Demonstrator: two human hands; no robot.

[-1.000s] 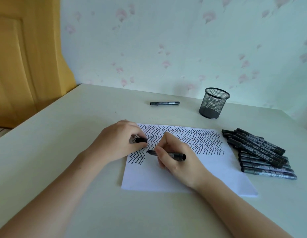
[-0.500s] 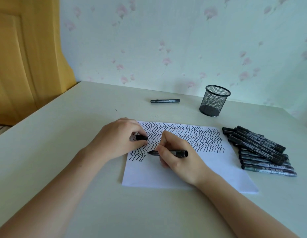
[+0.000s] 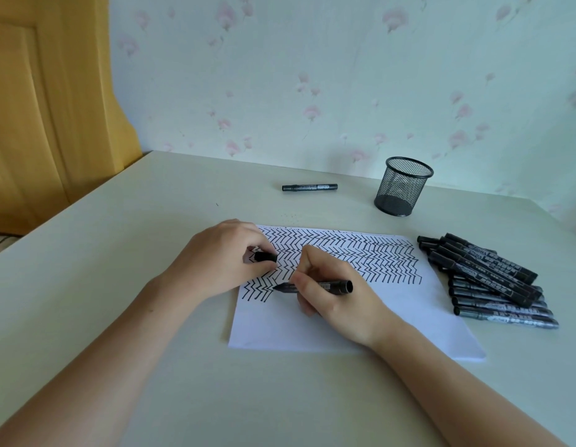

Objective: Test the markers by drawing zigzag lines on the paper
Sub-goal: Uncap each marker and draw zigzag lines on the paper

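Meanwhile, your right hand (image 3: 338, 298) grasps a black marker (image 3: 315, 286), its tip on the white paper sheet (image 3: 393, 304) near the table's (image 3: 119, 253) front edge, beside zigzag lines (image 3: 360, 256). Your left hand (image 3: 222, 259) pinches a black cap (image 3: 266, 256) above the sheet's left edge. A pile of black markers (image 3: 486, 279) lies toward the right edge, a black mesh cup (image 3: 403, 186) near the back.

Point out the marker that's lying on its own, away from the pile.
The lone marker at the table's far side, left of the mesh pen cup; the others lie piled right of the paper.
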